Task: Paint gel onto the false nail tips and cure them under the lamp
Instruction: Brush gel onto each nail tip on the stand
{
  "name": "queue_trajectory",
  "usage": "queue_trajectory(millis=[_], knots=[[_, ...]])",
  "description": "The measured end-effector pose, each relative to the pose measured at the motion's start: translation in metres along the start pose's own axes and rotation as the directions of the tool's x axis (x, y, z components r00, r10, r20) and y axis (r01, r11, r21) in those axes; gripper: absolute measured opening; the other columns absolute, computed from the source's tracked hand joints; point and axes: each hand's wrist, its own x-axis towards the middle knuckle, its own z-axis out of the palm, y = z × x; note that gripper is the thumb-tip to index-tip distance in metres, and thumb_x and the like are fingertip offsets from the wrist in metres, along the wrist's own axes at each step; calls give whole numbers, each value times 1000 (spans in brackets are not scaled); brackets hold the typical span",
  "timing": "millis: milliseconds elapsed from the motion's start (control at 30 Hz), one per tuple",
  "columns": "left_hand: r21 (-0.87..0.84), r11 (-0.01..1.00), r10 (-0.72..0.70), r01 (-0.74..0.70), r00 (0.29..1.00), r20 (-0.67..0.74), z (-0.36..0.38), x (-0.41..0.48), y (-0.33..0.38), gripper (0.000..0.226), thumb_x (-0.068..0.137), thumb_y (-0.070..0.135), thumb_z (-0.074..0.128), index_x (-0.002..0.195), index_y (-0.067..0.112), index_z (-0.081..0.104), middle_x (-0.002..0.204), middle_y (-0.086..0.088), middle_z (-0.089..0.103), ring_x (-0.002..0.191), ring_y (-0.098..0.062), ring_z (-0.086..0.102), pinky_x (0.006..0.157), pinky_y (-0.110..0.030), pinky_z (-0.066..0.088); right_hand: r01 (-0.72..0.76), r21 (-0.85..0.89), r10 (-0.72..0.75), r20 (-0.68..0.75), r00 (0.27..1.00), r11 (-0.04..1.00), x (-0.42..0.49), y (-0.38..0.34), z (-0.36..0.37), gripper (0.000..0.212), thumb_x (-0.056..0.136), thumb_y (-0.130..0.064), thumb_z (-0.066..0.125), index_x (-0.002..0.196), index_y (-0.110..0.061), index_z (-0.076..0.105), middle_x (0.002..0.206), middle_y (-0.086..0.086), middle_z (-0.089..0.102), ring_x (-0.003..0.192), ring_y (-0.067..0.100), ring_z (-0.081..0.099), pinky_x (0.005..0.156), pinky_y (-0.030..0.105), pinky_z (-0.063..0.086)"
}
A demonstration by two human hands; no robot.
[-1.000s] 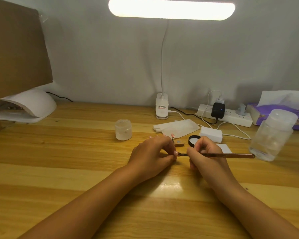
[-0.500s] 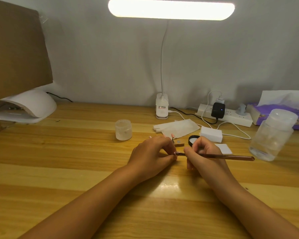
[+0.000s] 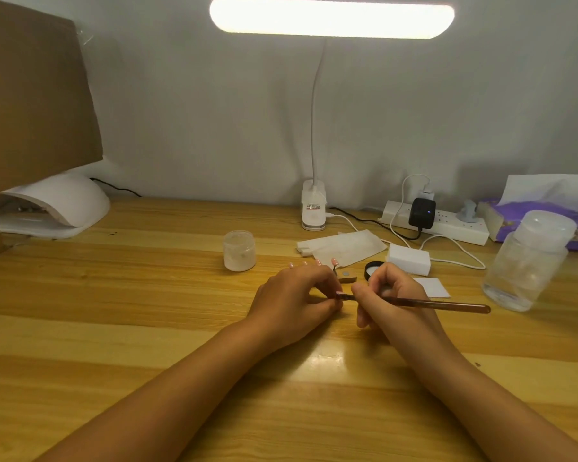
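Head view: both hands meet near the middle of the wooden desk. Left hand curled, fingers pressed together pinching a small nail tip at its fingertips; what the tip sits on is hidden by the hand. Right hand pinches a brown brush pen-style, bristle end touching the nail tip, handle pointing toward the right edge. Just behind the left hand, a row of pink nail tips on stands, partly hidden by the knuckles. Small brown holder base between the hands, behind them. Open black gel pot just behind the right hand. Frosted jar behind the left hand, apart from it. White curing lamp at the back-left corner, well apart from the hands. Desk lamp lit overhead, its clip base at the back edge. White wipes, white block, power strip, clear bottle and tissue pack toward the back right.
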Motion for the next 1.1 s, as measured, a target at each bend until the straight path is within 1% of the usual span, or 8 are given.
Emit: queue_trajectory(millis=[133,267,433,567,667,767,933,1100], knots=[[-4,1000,11,-10,1000,3,0,-1,0,12,87,31,72,86,38,62,93,18,69,79,4,53,68,-25,36,-12,-23,10,-74,997,1000,1,3,-1,14,92,-13,60,86,-3,53,54,6,63,44,3,55,43,15,42],[-18,1000,10,-10,1000,3,0,-1,0,10,87,33,72,87,39,64,92,19,69,84,1,56,71,-29,41,-20,12,21,-130,991,1000,2,5,-3,11,90,-11,60,83,-6,53,51,3,58,42,2,52,45,20,43],[21,999,31,-32,999,11,0,-1,1,12,89,32,69,87,39,60,96,20,64,85,2,52,80,-28,39,-26,121,32,-49,998,992,0,0,-3,22,93,-21,60,88,-1,52,55,4,64,45,4,53,45,17,42],[20,999,30,-30,999,14,-1,-1,2,6,89,27,70,91,31,65,98,17,64,79,3,50,79,-28,39,-29,28,30,-26,999,999,1,0,0,17,92,-18,61,86,-3,54,56,5,66,46,7,55,44,17,43],[4,1000,25,-26,1000,11,-1,-2,3,8,90,29,70,88,33,63,98,17,65,75,9,50,86,-29,40,-43,27,44,-71,997,999,3,3,-2,11,88,-7,61,82,-2,53,53,6,59,44,8,53,47,24,45],[-10,1000,20,-20,1000,1,-2,-2,4,8,89,30,71,87,31,63,97,16,64,89,3,56,98,-36,43,-48,77,54,-79,995,996,3,4,-4,12,89,-11,61,83,-3,54,51,2,59,46,9,54,55,32,48],[-9,999,37,-37,999,-6,-2,-2,6,16,87,27,73,85,32,59,96,13,64,96,-8,59,90,-39,47,-11,65,10,12,1000,998,0,0,-2,23,93,-24,61,89,-3,53,58,5,67,49,7,56,47,19,44],[-19,999,40,-40,999,-4,-1,-2,5,15,87,25,73,84,34,61,98,13,64,90,-5,57,86,-36,47,-35,1,35,-55,998,999,3,4,-2,13,88,-8,62,86,1,52,55,14,59,44,8,54,48,25,46]])
